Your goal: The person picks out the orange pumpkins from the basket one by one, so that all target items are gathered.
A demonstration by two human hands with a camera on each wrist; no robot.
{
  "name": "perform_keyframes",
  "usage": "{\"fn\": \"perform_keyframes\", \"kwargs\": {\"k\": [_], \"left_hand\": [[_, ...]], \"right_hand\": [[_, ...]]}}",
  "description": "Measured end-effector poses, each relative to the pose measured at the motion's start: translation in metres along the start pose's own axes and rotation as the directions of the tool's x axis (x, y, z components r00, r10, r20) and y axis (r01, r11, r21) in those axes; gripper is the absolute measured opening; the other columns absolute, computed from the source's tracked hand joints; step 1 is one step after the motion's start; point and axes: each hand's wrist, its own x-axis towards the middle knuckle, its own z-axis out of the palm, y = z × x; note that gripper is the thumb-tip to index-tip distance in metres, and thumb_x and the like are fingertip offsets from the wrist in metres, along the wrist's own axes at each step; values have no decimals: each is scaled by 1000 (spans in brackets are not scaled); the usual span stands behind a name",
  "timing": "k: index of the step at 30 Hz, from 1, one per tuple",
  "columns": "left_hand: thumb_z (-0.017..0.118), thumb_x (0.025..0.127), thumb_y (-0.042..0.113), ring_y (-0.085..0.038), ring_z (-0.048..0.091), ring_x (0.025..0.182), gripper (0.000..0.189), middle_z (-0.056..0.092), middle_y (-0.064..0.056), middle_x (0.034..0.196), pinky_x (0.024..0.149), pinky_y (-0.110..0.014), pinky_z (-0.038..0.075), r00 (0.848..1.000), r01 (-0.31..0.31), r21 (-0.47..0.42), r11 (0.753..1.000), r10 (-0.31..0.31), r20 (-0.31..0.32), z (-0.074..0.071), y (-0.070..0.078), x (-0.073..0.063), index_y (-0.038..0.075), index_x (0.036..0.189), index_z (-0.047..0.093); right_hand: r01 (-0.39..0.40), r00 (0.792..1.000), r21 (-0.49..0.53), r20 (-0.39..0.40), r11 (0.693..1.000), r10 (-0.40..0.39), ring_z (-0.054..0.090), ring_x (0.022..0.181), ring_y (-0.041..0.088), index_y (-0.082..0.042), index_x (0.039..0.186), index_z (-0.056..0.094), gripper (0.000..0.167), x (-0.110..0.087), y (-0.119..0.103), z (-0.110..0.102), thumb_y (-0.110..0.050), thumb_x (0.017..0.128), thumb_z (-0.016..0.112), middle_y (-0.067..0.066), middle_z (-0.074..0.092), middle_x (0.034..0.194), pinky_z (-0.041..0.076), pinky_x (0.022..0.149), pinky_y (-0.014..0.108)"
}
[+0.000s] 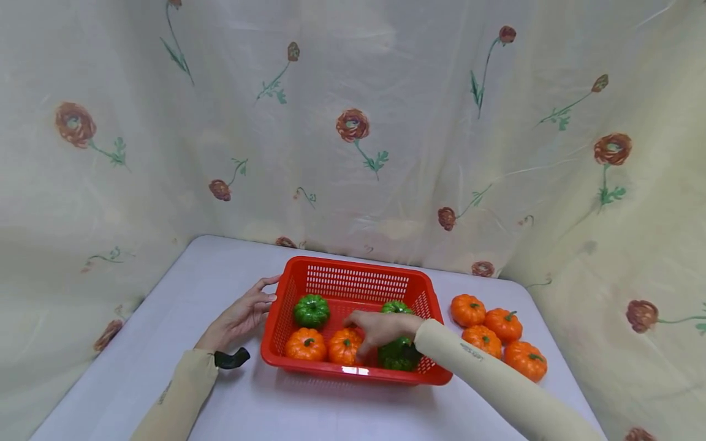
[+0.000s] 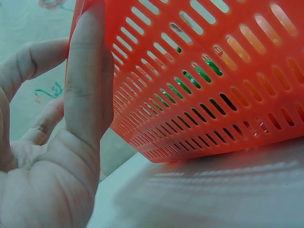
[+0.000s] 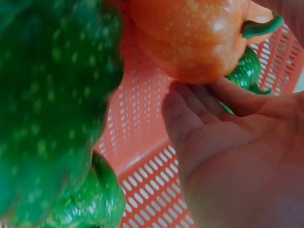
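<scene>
A red plastic basket (image 1: 353,367) with slotted walls stands on the table, holding small ribbed pumpkins. My left hand (image 1: 242,315) is at its left side, fingertips touching the rim; in the left wrist view the thumb (image 2: 83,80) lies along the outer wall. My right hand (image 1: 380,327) reaches inside and grips an orange pumpkin (image 1: 343,346) with a green stem, the fingers on its far side and the thumb on its near side. Left of it sits another orange pumpkin (image 1: 306,345), with a green pumpkin (image 1: 311,311) behind. Green pumpkins (image 1: 399,355) at the right are partly hidden by my right hand.
Several orange pumpkins (image 1: 503,324) lie in a group on the white table (image 1: 309,410), right of the basket and beyond my right forearm. A flowered curtain (image 1: 386,202) hangs behind the table and along both sides. A black strap end (image 1: 231,358) sticks out from my left wrist.
</scene>
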Motion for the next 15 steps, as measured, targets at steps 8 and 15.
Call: {"fn": "perform_keyframes", "kwargs": {"k": [8,15], "left_hand": [[59,94,5,-22,67,104,76,49,-11,139,88,-32,56,1000,2,-15,1000,-2,14,1,1,0,24,154,16],[58,94,5,-23,66,107,72,46,-11,141,89,-31,56,1000,9,-22,1000,-8,15,1,0,0,27,152,22]], "right_hand": [[-32,999,19,-3,999,32,51,108,11,-12,135,48,64,5,-5,4,-22,79,79,-3,54,121,46,99,31],[5,997,47,-72,999,-1,53,105,11,-12,132,50,62,1,-2,2,-24,78,78,-3,56,117,47,98,32]]}}
